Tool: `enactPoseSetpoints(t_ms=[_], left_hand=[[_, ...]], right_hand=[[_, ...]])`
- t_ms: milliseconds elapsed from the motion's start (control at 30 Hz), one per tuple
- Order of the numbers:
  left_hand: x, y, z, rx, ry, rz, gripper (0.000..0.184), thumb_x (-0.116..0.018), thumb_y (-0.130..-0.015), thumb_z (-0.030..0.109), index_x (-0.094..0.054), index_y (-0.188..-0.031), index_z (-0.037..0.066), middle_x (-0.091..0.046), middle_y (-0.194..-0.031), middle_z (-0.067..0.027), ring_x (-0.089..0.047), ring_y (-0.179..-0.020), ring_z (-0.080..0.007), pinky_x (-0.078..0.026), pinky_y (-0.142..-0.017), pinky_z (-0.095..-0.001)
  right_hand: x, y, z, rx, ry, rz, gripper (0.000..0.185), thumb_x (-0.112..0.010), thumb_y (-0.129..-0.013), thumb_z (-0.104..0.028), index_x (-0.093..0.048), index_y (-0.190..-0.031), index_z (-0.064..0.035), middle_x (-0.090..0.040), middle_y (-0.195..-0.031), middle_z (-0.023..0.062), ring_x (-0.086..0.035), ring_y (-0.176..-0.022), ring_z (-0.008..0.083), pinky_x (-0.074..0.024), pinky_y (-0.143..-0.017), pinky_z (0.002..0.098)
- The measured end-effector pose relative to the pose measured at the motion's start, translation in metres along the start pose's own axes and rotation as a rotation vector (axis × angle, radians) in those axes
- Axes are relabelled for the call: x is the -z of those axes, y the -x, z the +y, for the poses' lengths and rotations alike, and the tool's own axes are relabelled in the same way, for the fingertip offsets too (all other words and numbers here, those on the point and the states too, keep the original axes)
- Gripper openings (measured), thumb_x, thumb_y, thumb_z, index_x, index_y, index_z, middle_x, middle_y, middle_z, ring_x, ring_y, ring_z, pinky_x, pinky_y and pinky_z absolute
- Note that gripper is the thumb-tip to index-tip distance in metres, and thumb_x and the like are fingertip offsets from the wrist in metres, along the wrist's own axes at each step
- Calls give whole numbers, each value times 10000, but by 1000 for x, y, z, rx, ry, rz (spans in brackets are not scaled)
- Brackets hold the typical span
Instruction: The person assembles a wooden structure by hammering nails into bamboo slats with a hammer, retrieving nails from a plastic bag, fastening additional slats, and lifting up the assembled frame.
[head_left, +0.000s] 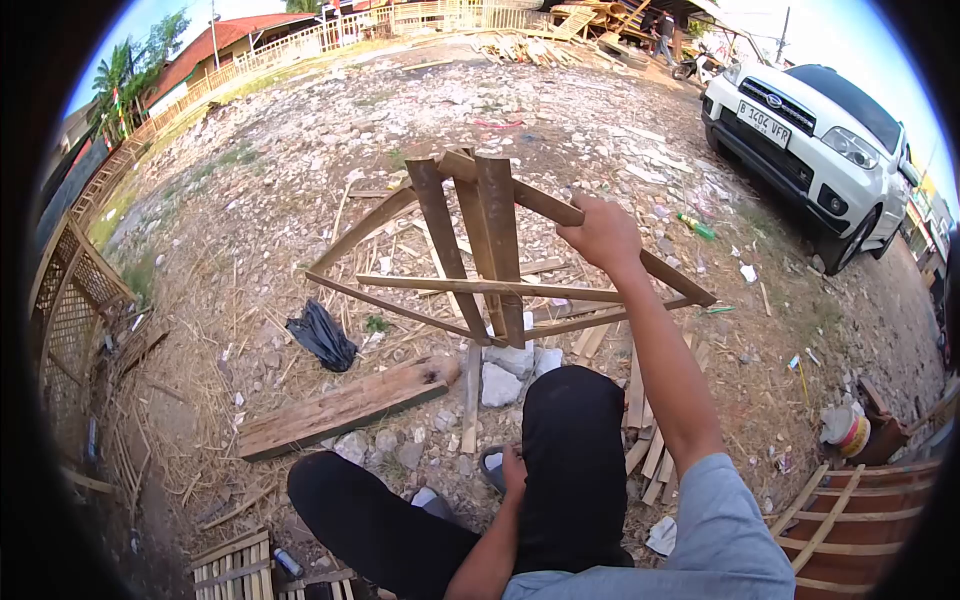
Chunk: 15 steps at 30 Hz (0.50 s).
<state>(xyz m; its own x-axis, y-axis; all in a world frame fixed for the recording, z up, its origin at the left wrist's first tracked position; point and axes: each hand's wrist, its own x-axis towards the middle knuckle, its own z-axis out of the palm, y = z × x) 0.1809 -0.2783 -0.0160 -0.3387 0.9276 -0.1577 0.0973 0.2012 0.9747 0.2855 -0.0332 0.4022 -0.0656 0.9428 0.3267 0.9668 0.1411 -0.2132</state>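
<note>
My right hand (605,235) is closed round the upper right slat of a frame of brown wooden slats (500,225), in front of my knees. Several broad slats stand upright in its middle, with thinner slats slanting out to both sides and one crossing low. My left hand (512,470) is low between my legs, beside my shoe; its fingers look curled, and whether they hold anything is hidden. Below the frame lie pale stone blocks (502,384) and a thick wooden beam (350,405).
A black plastic bag (322,335) lies at the left. Loose slats (652,455) lie right of my knee. A white car (815,140) stands at the upper right. Woven panels (75,275) are at the left edge. A person (665,38) is far back.
</note>
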Motion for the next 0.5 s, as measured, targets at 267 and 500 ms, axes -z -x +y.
enactPoseSetpoints(t_ms=[267, 500], left_hand=[[90, 24, 209, 12, 543, 124, 310, -507, -1004, 67, -420, -1296, 12, -558, -1050, -73, -557, -868, -109, -479, -827, -276], [264, 108, 245, -673, 158, 526, 270, -524, -1000, 14, -418, -1247, 24, -541, -912, -71, -566, -822, -131, -470, -766, -289]], right_hand=[[-5, -4, -9, 80, -14, 97, 352, -701, -794, -365, -672, -1028, -104, -694, -902, 186, -660, -886, 391, -503, -755, 478], [-73, -117, 96, 445, -164, 5, 497, -632, -905, -371, -621, -1282, -48, -690, -1182, 134, -635, -1097, 293, -448, -950, 403]])
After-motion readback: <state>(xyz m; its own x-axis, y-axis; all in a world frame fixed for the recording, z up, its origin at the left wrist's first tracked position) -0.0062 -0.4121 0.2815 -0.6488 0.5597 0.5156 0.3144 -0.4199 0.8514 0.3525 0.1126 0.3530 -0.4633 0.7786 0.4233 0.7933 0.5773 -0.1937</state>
